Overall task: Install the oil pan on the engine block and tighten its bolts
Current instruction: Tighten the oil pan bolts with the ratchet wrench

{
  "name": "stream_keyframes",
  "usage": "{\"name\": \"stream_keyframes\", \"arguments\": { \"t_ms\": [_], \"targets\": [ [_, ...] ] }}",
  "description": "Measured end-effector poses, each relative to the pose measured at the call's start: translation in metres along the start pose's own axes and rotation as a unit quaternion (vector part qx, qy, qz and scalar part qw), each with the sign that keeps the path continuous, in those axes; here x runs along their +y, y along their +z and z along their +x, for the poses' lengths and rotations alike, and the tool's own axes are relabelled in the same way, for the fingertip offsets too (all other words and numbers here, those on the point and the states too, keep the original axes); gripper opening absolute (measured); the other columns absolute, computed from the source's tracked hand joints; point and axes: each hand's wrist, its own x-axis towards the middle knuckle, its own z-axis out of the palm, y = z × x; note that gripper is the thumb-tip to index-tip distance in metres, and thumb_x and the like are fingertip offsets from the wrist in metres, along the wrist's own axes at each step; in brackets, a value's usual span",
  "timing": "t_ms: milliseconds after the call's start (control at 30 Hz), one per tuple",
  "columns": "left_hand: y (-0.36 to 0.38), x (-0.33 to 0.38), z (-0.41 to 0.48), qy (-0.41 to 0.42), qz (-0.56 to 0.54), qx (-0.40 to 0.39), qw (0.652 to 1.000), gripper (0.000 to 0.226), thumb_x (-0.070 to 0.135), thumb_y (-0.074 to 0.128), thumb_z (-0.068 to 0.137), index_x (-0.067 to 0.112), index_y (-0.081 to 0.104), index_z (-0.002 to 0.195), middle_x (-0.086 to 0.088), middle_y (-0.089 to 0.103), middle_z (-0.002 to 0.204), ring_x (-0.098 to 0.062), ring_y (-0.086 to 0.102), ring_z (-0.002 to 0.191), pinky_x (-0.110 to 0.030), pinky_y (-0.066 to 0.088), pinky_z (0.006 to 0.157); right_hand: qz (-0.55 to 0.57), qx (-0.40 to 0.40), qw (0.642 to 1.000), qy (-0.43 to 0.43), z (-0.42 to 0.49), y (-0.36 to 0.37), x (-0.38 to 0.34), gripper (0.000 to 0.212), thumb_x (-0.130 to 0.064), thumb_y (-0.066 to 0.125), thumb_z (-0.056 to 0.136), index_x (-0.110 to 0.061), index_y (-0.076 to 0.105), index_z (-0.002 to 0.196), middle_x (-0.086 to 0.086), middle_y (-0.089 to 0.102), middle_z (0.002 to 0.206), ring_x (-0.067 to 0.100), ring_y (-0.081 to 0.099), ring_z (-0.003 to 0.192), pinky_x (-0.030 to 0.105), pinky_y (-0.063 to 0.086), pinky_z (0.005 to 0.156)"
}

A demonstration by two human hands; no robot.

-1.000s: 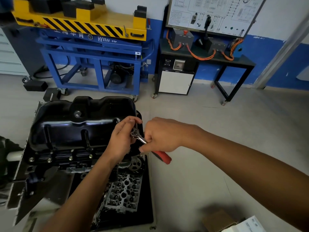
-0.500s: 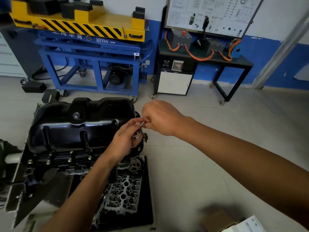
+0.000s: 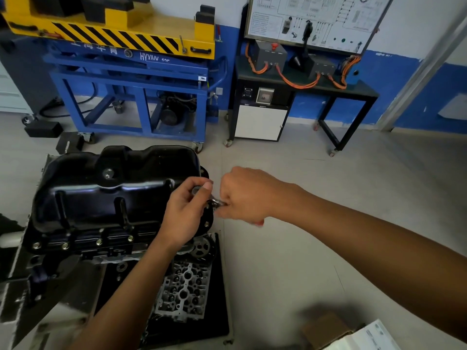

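A glossy black oil pan [image 3: 106, 188] sits upside-up on the engine block [image 3: 75, 251], with several bolts along its near flange. At the pan's right end my left hand [image 3: 184, 215] holds the head of a ratchet wrench [image 3: 214, 202] between thumb and fingers, over the flange. My right hand [image 3: 247, 195] grips the wrench's red handle, which is mostly hidden under the fist; a bit of red shows below it.
A silver cylinder head [image 3: 184, 294] lies on a black mat [image 3: 217, 322] below the block. A blue and yellow lift cart [image 3: 131, 72] and a black trainer bench [image 3: 303, 97] stand at the back wall. A cardboard box and papers [image 3: 353, 334] lie lower right.
My right hand swung the wrench handle up and away, then back down toward me. My left hand stayed on the wrench head at the pan's right end.
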Motion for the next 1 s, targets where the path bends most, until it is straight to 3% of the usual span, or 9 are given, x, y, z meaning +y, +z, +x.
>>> {"name": "stream_keyframes", "arguments": {
  "t_ms": [67, 167, 233, 300, 433, 533, 633, 733, 1000],
  "targets": [
    [0.005, 0.002, -0.001, 0.020, 0.007, 0.005, 1.000, 0.021, 0.039, 0.051, 0.095, 0.026, 0.068, 0.092, -0.006, 0.056, 0.067, -0.019, 0.049, 0.061, -0.029, 0.042, 0.058, 0.073, -0.056, 0.996, -0.005, -0.002, 0.003, -0.008, 0.052, -0.037, 0.072, 0.087, -0.017, 0.047, 0.046, -0.008, 0.040, 0.038, 0.009, 0.042, 0.037, 0.022, 0.034, 0.042],
    [0.006, 0.003, 0.002, 0.022, 0.006, -0.002, 1.000, 0.026, 0.035, 0.046, 0.097, 0.021, 0.068, 0.093, -0.032, 0.053, 0.081, -0.045, 0.049, 0.070, -0.046, 0.043, 0.066, 0.139, -0.083, 0.987, 0.000, 0.000, 0.003, -0.012, 0.052, -0.034, 0.075, 0.086, -0.015, 0.047, 0.046, -0.010, 0.038, 0.038, 0.009, 0.040, 0.038, 0.018, 0.032, 0.043],
    [0.004, 0.005, 0.004, 0.006, -0.006, -0.003, 1.000, 0.025, 0.029, 0.045, 0.097, 0.017, 0.068, 0.096, -0.037, 0.050, 0.082, -0.052, 0.045, 0.070, -0.049, 0.040, 0.067, 0.169, -0.090, 0.981, 0.012, 0.003, 0.002, -0.009, 0.052, -0.032, 0.078, 0.084, -0.015, 0.046, 0.047, -0.012, 0.037, 0.037, 0.009, 0.037, 0.037, 0.016, 0.029, 0.041],
    [0.001, 0.008, 0.005, -0.014, -0.024, 0.010, 1.000, 0.025, 0.027, 0.045, 0.094, 0.021, 0.069, 0.093, -0.030, 0.051, 0.078, -0.040, 0.044, 0.067, -0.046, 0.039, 0.066, 0.176, -0.101, 0.979, 0.018, 0.005, 0.000, -0.006, 0.049, -0.031, 0.080, 0.083, -0.014, 0.048, 0.050, -0.011, 0.039, 0.037, 0.008, 0.036, 0.037, 0.018, 0.031, 0.041],
    [-0.003, 0.009, 0.003, -0.038, -0.040, -0.002, 0.998, 0.026, 0.028, 0.046, 0.091, 0.032, 0.071, 0.085, 0.005, 0.050, 0.062, -0.007, 0.044, 0.055, -0.023, 0.037, 0.051, 0.123, -0.107, 0.986, 0.037, 0.009, -0.008, 0.005, 0.039, -0.029, 0.079, 0.084, -0.011, 0.055, 0.059, 0.000, 0.058, 0.043, 0.008, 0.054, 0.036, 0.027, 0.048, 0.049],
    [-0.005, 0.009, 0.002, -0.044, -0.044, -0.035, 0.997, 0.025, 0.029, 0.046, 0.092, 0.028, 0.070, 0.097, 0.008, 0.048, 0.059, -0.005, 0.041, 0.049, -0.018, 0.034, 0.046, 0.079, -0.042, 0.995, 0.048, 0.017, -0.012, 0.011, 0.037, -0.024, 0.080, 0.084, -0.015, 0.054, 0.060, 0.005, 0.062, 0.058, 0.019, 0.066, 0.050, 0.033, 0.053, 0.054],
    [-0.004, 0.010, 0.003, -0.061, -0.049, -0.076, 0.994, 0.034, 0.028, 0.045, 0.091, 0.019, 0.064, 0.118, 0.011, 0.044, 0.054, -0.003, 0.036, 0.047, -0.015, 0.033, 0.046, 0.005, 0.031, 0.999, 0.030, 0.025, -0.010, 0.010, 0.037, -0.017, 0.076, 0.085, -0.016, 0.051, 0.058, 0.005, 0.057, 0.061, 0.026, 0.059, 0.058, 0.037, 0.049, 0.057],
    [-0.003, 0.011, 0.005, -0.075, -0.050, -0.091, 0.992, 0.041, 0.030, 0.048, 0.091, 0.023, 0.059, 0.130, 0.007, 0.036, 0.056, -0.006, 0.031, 0.048, -0.018, 0.029, 0.046, -0.010, 0.081, 0.997, 0.016, 0.032, -0.005, 0.007, 0.042, -0.012, 0.069, 0.087, -0.020, 0.043, 0.055, 0.005, 0.052, 0.060, 0.026, 0.055, 0.060, 0.042, 0.052, 0.060],
    [-0.008, 0.013, 0.008, -0.081, -0.054, -0.112, 0.989, 0.048, 0.036, 0.055, 0.095, 0.030, 0.050, 0.142, 0.003, 0.031, 0.061, -0.008, 0.030, 0.051, -0.021, 0.027, 0.048, 0.015, 0.110, 0.994, 0.020, 0.038, 0.004, 0.003, 0.019, -0.008, 0.067, 0.085, -0.007, 0.059, 0.068, 0.010, 0.060, 0.067, 0.027, 0.059, 0.063, 0.045, 0.054, 0.062]
  ]
}}
